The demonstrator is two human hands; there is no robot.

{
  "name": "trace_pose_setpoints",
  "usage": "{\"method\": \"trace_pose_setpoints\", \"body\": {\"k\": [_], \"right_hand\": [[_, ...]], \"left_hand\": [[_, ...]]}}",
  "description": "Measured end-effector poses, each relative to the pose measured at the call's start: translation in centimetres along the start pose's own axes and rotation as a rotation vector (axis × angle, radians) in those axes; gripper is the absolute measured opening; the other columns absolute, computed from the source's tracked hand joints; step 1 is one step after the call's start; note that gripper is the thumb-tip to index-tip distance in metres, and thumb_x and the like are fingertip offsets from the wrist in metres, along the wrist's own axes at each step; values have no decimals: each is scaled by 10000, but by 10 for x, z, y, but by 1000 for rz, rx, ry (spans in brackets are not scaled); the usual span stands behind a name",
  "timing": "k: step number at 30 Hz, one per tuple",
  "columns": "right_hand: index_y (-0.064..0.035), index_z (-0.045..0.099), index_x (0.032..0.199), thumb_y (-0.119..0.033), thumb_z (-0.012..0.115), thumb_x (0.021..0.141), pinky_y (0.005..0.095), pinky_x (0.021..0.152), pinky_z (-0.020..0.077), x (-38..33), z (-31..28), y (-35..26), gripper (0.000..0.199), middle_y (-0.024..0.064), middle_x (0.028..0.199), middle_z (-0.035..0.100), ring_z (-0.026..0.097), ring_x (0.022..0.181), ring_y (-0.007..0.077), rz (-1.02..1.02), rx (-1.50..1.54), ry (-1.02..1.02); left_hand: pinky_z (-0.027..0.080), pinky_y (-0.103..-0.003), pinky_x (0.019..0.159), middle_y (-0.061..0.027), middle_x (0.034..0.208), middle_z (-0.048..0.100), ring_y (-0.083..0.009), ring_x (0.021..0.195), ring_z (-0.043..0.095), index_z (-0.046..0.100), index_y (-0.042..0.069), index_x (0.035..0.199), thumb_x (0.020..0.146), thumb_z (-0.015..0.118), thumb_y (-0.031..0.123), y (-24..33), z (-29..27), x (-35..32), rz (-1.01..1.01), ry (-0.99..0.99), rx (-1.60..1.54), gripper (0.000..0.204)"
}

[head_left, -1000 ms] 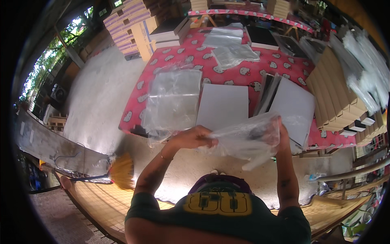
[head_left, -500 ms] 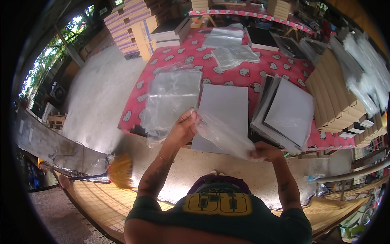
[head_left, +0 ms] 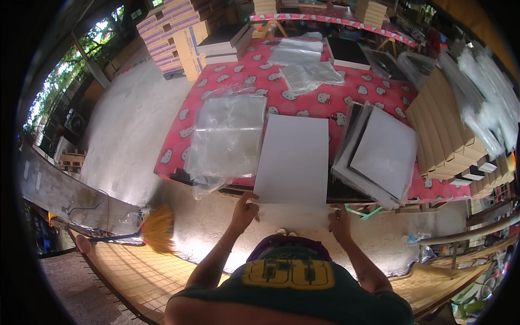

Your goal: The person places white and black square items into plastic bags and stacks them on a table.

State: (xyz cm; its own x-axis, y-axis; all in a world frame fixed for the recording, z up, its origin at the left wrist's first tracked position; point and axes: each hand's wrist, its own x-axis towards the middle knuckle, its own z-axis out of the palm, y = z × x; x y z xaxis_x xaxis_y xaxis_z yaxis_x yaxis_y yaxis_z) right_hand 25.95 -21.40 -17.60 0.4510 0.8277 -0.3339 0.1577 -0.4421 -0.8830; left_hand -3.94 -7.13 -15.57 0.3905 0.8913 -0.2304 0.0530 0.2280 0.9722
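A white rectangular board or sheet (head_left: 295, 157) lies on the table right in front of me, its near edge at the table's front. A clear plastic bag (head_left: 295, 214) stretches across just below that edge, thin and hard to see. My left hand (head_left: 246, 211) pinches its left side by the sheet's near left corner. On the other side my right hand (head_left: 339, 222) is closed on the bag, a little below the near right corner. Left of the sheet lies a pile of clear plastic bags (head_left: 227, 132). To its right is a stack of plastic-covered white and black sheets (head_left: 382, 151).
The table wears a pink patterned cloth (head_left: 317, 97). Brown cardboard pieces (head_left: 441, 130) and plastic rolls (head_left: 490, 92) stand at right. Further back are more plastic bags (head_left: 311, 76), a black-topped stack (head_left: 349, 52) and piled cartons (head_left: 173, 40). A broom (head_left: 158, 230) is at lower left.
Both hands have come down and toward me. The bag, bunched and slanting over the sheet before, is now spread between them at the sheet's near edge.
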Motion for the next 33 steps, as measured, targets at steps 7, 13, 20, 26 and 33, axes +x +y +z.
{"method": "trace_pose_setpoints", "body": {"k": [7, 13, 20, 26, 33], "right_hand": [[-18, 479, 1315, 11, 484, 836, 292, 502, 498, -7, 38, 14, 480, 87, 709, 534, 556, 588, 142, -255, 30, 155], [19, 565, 1038, 22, 482, 837, 279, 526, 490, -15, 0, -22, 218, 87, 767, 579, 570, 614, 128, -251, 319, 195], [-35, 382, 1329, -162, 674, 786, 433, 927, 450, -52, -78, -166, 630, 173, 1133, 603, 582, 1075, 270, -437, 1031, -581], [-62, 484, 1250, -172, 544, 920, 434, 1007, 394, 34, -63, -190, 353, 90, 1142, 619, 565, 1109, 247, -477, 1328, -481], [-126, 598, 988, -195, 547, 932, 390, 898, 440, 144, -20, -96, 102, 1, 877, 632, 596, 905, 155, -93, 1474, -372]], "left_hand": [[475, -277, 453, -87, 718, 626, -144, 515, 572, 471, 46, 1321, 857, 484, -1, -30, 6, -11, 41, 255, 390, 467], [502, -270, 523, -81, 733, 634, -144, 570, 600, 580, 10, 1036, 836, 543, -18, 18, 1, -30, 247, 158, 29, 205], [476, -372, 873, -124, 1107, 579, -211, 1023, 576, 464, 46, 1178, 867, 619, 150, 147, -13, -46, 157, -84, -827, 363], [446, -448, 953, -84, 1160, 591, -248, 1056, 580, 491, 87, 1234, 919, 527, 154, 174, -9, 43, 414, -350, -978, 324], [453, -409, 920, -51, 1013, 625, -203, 968, 595, 569, 66, 1115, 905, 542, 115, 26, -21, 146, 142, -192, -1048, 217]]}}
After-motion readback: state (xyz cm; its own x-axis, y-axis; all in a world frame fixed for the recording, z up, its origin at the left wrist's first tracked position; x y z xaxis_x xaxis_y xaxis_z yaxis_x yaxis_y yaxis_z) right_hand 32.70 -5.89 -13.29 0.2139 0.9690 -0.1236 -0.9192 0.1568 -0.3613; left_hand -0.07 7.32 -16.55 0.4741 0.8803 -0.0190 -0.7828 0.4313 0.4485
